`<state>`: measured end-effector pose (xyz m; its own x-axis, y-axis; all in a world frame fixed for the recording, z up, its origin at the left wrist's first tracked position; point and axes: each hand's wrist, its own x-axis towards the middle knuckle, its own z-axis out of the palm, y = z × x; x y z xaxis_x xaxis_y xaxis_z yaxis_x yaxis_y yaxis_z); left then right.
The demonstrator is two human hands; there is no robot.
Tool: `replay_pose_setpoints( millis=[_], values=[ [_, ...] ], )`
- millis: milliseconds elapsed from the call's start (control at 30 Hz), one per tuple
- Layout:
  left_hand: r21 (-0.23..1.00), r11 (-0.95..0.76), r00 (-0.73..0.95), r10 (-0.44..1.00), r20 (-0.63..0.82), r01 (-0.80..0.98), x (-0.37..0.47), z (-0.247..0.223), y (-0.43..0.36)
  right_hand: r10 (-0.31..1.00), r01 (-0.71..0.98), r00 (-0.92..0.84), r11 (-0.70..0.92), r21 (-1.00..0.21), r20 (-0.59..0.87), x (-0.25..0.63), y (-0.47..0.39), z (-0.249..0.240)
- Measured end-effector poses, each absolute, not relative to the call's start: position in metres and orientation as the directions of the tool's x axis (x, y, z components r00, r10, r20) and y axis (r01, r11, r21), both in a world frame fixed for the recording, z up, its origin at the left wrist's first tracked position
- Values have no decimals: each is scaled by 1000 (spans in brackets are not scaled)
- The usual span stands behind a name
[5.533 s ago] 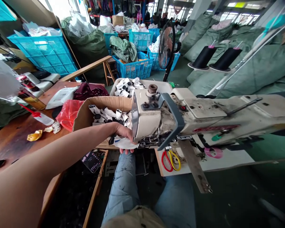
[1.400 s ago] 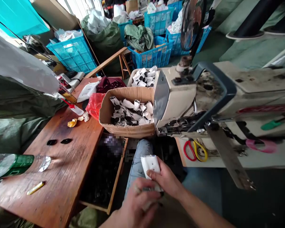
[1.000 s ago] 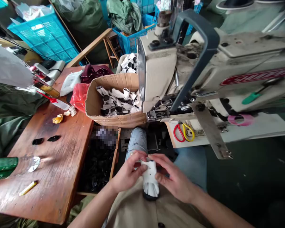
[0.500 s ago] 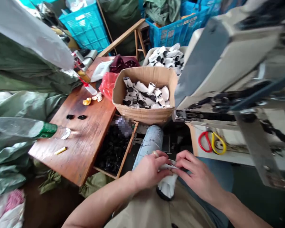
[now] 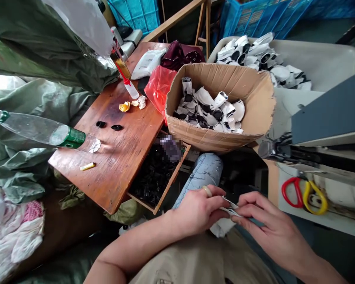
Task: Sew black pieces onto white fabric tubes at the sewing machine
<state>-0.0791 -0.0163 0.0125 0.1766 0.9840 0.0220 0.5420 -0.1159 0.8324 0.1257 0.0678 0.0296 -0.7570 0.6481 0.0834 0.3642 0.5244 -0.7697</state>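
Note:
Both hands meet over the lap, pinching the top edge of a white fabric piece [image 5: 223, 227]. My left hand [image 5: 199, 209], with a ring on one finger, is closed on its left side. My right hand [image 5: 264, 221] grips the right side between thumb and fingers. The lower part of the piece hangs below the fingers, partly hidden by them. Just behind the hands lies a light blue padded cylinder [image 5: 201, 175]. Beyond it stands a cardboard box [image 5: 218, 138] holding several white pieces with black ends.
On the wooden table [image 5: 106, 169] lie two small black parts, a yellow lighter [image 5: 88, 166] and orange peel. An open drawer [image 5: 173, 179] holds black parts. Scissors [image 5: 298, 193] lie at right, below the machine [image 5: 328, 114]. A plastic bottle [image 5: 67, 136] juts in from the left.
The view has shifted, so the box and table appear further right and more of the grey tub shows. Both hands still hold the white piece; its black end is no longer visible.

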Motion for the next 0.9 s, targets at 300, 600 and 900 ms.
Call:
replay_pose_setpoints(
  millis=[300,600,900],
  values=[
    [996,83,212,973,-88,31,-121,-19,-21,599,338,-781,171,-925,-175,82,72,-3],
    [891,396,-238,864,-443,-220,-240,0,-144,413,629,-762,286,-723,-500,-91,7,-128],
    [788,601,-117,780,-615,-135,-235,-8,-179,305,551,-834,410,-727,-460,-115,-4,-152]
  ],
)
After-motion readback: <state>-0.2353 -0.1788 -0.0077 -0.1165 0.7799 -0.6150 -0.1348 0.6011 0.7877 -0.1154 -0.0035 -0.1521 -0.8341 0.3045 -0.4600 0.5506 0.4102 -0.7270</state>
